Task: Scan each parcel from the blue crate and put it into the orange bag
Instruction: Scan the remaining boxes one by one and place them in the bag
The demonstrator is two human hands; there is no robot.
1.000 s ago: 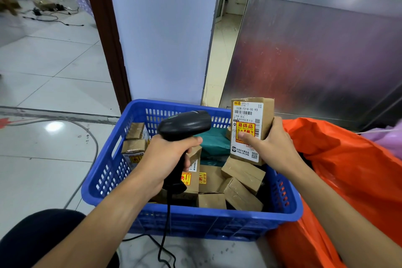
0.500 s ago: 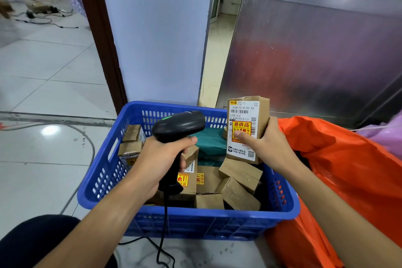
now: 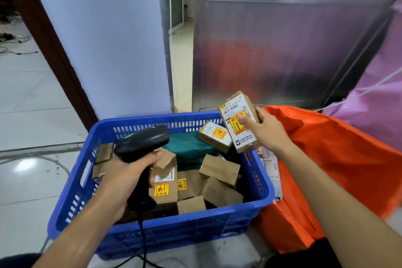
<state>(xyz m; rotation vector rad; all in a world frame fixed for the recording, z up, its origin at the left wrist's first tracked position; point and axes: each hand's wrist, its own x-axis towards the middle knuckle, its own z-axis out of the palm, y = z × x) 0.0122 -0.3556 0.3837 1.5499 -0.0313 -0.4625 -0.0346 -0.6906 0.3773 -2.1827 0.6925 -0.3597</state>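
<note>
Right hand (image 3: 267, 135) pinches small cardboard parcel (image 3: 236, 115), thumb on label; left hand (image 3: 128, 176) grips scanner (image 3: 141, 143). Likely light, stiff (yellow warning sticker, maybe fragile): hold by flat faces.

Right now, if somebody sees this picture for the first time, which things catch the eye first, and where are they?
A blue crate of brown parcels stands on the floor in the middle, with a bright orange bag at its right. The right hand holds a labelled parcel tilted above the crate's far right corner, and the left hand grips a black scanner over the crate's left side.
</note>
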